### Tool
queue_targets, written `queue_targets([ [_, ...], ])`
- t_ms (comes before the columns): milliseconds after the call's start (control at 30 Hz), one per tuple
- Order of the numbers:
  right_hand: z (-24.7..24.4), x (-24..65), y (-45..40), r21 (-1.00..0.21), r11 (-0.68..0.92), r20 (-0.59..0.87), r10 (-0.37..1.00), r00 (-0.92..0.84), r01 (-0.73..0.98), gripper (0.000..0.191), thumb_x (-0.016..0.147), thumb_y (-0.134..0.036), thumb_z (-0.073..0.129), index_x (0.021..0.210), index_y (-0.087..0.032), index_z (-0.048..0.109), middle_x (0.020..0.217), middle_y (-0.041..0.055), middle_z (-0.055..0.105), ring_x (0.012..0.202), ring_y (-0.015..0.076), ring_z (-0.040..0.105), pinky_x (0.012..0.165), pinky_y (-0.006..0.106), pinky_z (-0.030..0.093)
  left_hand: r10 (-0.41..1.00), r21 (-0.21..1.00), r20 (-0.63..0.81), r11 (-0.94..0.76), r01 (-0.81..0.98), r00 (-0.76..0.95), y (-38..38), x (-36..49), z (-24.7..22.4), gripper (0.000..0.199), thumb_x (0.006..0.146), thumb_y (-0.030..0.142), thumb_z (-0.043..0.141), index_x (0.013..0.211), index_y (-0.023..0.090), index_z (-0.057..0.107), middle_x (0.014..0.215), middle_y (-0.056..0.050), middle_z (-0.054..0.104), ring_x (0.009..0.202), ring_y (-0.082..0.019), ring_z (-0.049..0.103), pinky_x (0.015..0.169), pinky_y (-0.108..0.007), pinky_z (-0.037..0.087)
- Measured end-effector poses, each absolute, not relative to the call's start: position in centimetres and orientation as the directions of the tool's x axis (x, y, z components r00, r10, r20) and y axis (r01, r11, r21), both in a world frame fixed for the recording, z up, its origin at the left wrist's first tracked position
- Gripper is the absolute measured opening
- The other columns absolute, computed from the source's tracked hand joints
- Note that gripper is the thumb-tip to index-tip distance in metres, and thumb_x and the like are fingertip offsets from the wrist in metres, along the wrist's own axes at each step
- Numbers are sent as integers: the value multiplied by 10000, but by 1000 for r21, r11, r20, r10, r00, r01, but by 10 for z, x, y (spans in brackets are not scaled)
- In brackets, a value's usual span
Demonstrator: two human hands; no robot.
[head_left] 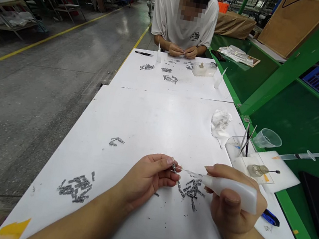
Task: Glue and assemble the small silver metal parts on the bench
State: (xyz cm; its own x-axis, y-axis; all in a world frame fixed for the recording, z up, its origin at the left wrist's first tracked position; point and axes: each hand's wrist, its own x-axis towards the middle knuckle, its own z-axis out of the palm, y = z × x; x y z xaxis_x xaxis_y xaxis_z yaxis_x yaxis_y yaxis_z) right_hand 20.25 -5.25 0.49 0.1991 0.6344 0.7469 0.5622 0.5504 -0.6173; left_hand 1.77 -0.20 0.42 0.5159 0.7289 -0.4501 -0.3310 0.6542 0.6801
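Observation:
My left hand (149, 179) pinches a small silvery metal link piece (174, 167) between thumb and fingers, above the white table. In my right hand (231, 209) is a white squeeze bottle (234, 191), lying nearly level. Its thin tip reaches left to the piece; whether it touches, I cannot tell. Below and between my hands lies a pile of dark metal link pieces (193, 188), and a short strand hangs or lies beside my left fingers. Another pile of similar pieces (76, 187) sits to the left. A few more links (116, 141) rest farther up the table.
Crumpled tissue (220, 123), tweezers in a clear holder (246, 140), a small glass jar (257, 170), a plastic cup (267, 138) and a syringe (309, 155) stand along the right. A blue-handled tool (270, 217) lies by my right wrist. Opposite, a person (184, 21) handles small parts.

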Motion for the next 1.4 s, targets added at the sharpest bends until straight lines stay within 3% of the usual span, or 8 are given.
queue_targets([
  [167, 1, 197, -49, -647, 581, 752, 595, 284, 494, 377, 914, -477, 526, 822, -164, 714, 669, 57, 694, 515, 201, 659, 419, 330, 532, 725, 683, -447, 655, -323, 524, -2, 17, 4, 185, 824, 286, 703, 796, 104, 716, 823, -72, 686, 706, -126, 649, 665, -229, 558],
  [500, 4, 203, -55, -641, 584, 753, 603, 263, 497, 403, 949, -476, 452, 827, -181, 698, 653, 50, 679, 489, 187, 635, 398, 316, 509, 725, 678, -446, 656, -331, 525, -2, 17, 4, 183, 828, 285, 699, 787, 107, 705, 840, -71, 694, 687, -116, 650, 659, -225, 561],
  [1167, -2, 198, -51, -661, 608, 750, 566, 343, 441, 358, 928, -442, 510, 800, -180, 717, 649, 45, 680, 482, 183, 630, 385, 304, 473, 730, 672, -456, 658, -341, 509, -2, 19, 7, 174, 802, 272, 717, 763, 106, 680, 817, -66, 679, 665, -121, 644, 636, -229, 549],
  [1400, 0, 199, -51, -661, 580, 742, 601, 297, 476, 379, 925, -460, 508, 788, -170, 710, 645, 50, 681, 450, 175, 614, 373, 305, 475, 727, 668, -456, 660, -343, 513, -2, 18, 7, 187, 777, 285, 741, 757, 108, 685, 807, -62, 677, 659, -122, 641, 630, -232, 545],
])
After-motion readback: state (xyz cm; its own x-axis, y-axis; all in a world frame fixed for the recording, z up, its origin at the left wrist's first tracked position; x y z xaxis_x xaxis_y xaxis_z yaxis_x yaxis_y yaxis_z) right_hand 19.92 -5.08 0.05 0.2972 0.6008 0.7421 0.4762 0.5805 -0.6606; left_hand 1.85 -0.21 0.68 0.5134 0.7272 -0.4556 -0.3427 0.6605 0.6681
